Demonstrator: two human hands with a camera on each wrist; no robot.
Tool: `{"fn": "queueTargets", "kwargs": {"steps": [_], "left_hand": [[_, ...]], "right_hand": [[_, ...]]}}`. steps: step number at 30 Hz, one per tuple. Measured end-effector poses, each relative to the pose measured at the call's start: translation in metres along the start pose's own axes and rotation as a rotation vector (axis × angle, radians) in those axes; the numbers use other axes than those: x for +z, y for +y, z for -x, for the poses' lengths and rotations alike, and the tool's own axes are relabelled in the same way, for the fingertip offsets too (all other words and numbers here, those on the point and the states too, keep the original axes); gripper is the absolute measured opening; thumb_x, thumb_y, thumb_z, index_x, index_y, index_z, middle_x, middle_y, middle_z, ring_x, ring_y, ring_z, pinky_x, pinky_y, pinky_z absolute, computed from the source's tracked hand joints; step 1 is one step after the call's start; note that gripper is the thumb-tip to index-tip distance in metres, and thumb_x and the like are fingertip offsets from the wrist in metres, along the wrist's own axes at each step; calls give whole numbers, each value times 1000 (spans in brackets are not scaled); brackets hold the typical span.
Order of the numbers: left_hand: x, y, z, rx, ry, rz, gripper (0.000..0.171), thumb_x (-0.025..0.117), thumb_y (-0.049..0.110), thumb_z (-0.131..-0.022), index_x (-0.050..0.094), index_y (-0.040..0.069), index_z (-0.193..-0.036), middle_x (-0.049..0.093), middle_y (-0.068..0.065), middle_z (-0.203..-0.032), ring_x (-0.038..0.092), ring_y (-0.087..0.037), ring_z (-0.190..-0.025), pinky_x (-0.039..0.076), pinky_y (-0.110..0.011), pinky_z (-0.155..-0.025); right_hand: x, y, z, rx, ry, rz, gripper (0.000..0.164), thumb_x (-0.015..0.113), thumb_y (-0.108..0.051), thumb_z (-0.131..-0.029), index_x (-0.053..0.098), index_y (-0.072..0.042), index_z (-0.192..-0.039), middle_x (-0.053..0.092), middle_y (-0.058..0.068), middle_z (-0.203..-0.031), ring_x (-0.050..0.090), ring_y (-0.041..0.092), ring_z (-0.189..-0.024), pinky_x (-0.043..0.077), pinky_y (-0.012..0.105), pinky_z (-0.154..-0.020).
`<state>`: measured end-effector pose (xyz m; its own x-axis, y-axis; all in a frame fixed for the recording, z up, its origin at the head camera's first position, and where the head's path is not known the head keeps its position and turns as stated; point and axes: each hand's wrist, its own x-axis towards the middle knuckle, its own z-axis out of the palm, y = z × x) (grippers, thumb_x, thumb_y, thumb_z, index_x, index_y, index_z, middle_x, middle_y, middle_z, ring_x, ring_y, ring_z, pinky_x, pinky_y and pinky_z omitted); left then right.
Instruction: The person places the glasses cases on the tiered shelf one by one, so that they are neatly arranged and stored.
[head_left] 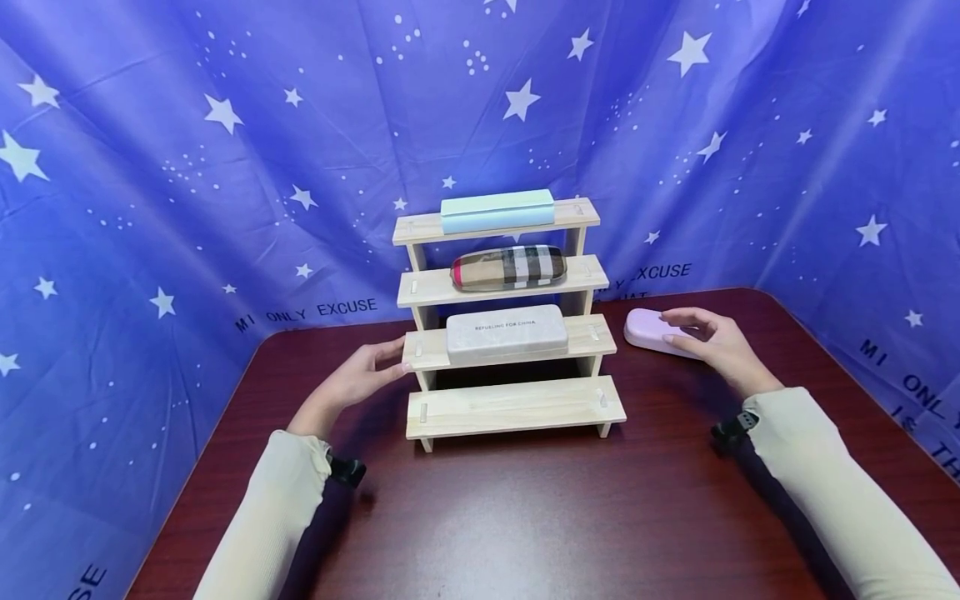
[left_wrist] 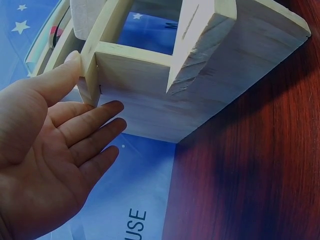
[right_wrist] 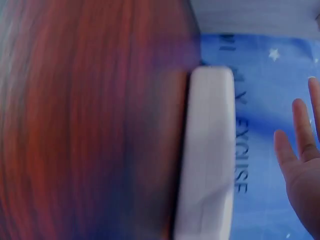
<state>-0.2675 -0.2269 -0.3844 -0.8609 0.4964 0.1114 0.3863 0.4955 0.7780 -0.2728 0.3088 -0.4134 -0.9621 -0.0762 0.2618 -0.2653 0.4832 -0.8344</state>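
Note:
A four-step wooden display shelf (head_left: 517, 406) stands on the table. My left hand (head_left: 363, 375) touches its left side at the second step from the bottom. In the left wrist view the thumb (left_wrist: 65, 75) rests on that step's end, and the other fingers lie nearly straight beside and below it. A lilac glasses case (head_left: 651, 327) lies on the table to the shelf's right. Over its right part hovers my right hand (head_left: 708, 337), thumb and fingers spread on either side. The right wrist view shows fingers (right_wrist: 302, 125) extended and apart from the case; contact is unclear.
From the top, the shelf bears a light blue box (head_left: 497, 212), a plaid case (head_left: 510, 268) and a whitish glasses case (head_left: 507, 332) with printed lettering. A blue star-patterned curtain (head_left: 337, 150) surrounds the dark red wooden table (head_left: 525, 517) at the back and sides.

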Motion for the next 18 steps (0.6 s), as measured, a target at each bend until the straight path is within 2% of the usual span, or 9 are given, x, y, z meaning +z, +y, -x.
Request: {"fn": "queueTargets", "kwargs": {"steps": [4, 8, 13, 15, 18], "left_hand": [[0, 2, 0, -2, 3, -14, 55, 57, 10, -94, 34, -13, -139, 42, -27, -138, 39, -33, -129, 30, -49, -107], [0, 1, -1, -8, 3, -20, 55, 57, 9, -94, 34, -12, -139, 43, -27, -138, 38, -32, -130, 29, -48, -107], [0, 0, -1, -7, 3, -22, 55, 57, 9, -94, 34, -12, -139, 42, -27, -139, 37, -32, -130, 29, -48, -107], [0, 1, -1, -12, 5, -21, 55, 57, 9, -94, 34, -12, -139, 42, -27, -139, 38, -32, -130, 30, -48, -107], [0, 1, 0, -15, 3, -21, 56, 58, 10, -93, 34, -12, -139, 42, -27, -139, 39, -32, -129, 31, -49, -106]], "right_hand": [[-5, 12, -2, -5, -18, 38, 42, 72, -18, -85, 61, -3, -122, 61, 8, -119, 54, 4, -104, 41, 11, -83], [-11, 24, -5, 14, -26, 105, 43, 72, -16, -84, 60, -2, -123, 57, 18, -125, 53, 9, -106, 40, 14, -84], [-19, 32, -9, 37, -18, 162, 46, 74, -23, -82, 60, -6, -123, 57, 17, -125, 48, 12, -107, 36, 14, -84], [-23, 34, -11, 53, -22, 181, 49, 75, -26, -82, 60, -7, -124, 56, 16, -126, 46, 14, -111, 34, 19, -88], [-28, 37, -13, 78, -41, 203, 53, 74, -30, -82, 58, -6, -126, 54, 17, -129, 42, 22, -116, 32, 34, -95]]}}
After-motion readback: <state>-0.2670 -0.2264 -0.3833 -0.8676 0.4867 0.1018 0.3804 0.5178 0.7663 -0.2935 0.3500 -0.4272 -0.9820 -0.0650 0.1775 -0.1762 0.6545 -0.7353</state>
